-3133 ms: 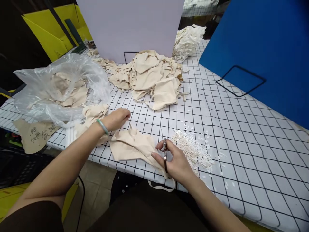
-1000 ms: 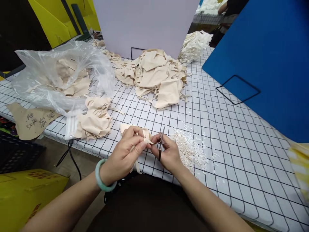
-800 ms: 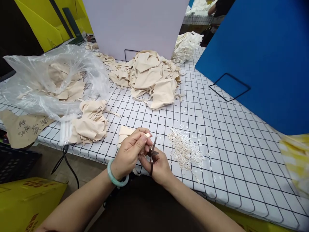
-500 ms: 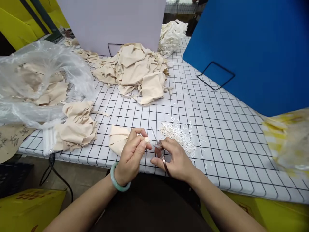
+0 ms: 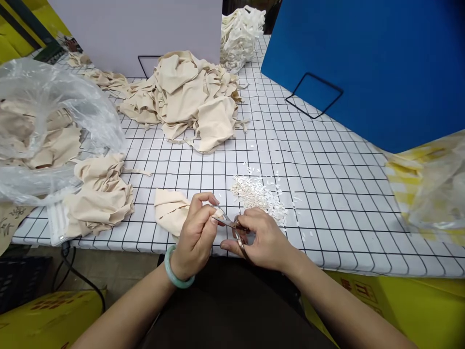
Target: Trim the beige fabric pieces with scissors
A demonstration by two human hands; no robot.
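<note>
My left hand (image 5: 198,232), with a green bangle on the wrist, pinches the end of a beige fabric piece (image 5: 170,214) at the front edge of the gridded table (image 5: 327,184). My right hand (image 5: 263,240) grips small scissors (image 5: 230,225); their blades point left at the pinched fabric tip. Both hands hover close together just over the table edge. A heap of tiny white clippings (image 5: 259,194) lies just beyond the right hand.
A big pile of beige fabric pieces (image 5: 185,97) lies mid-table, a smaller stack (image 5: 100,196) at the left. A clear plastic bag with fabric (image 5: 43,126) sits far left. A blue board (image 5: 363,58) stands at the right, a white board (image 5: 138,29) behind, a yellow-striped bag (image 5: 428,184) at the right edge.
The left hand brought the fabric piece to the table edge and joined the right hand. The scissors swung from upright to pointing left at the fabric tip. The view shifted right.
</note>
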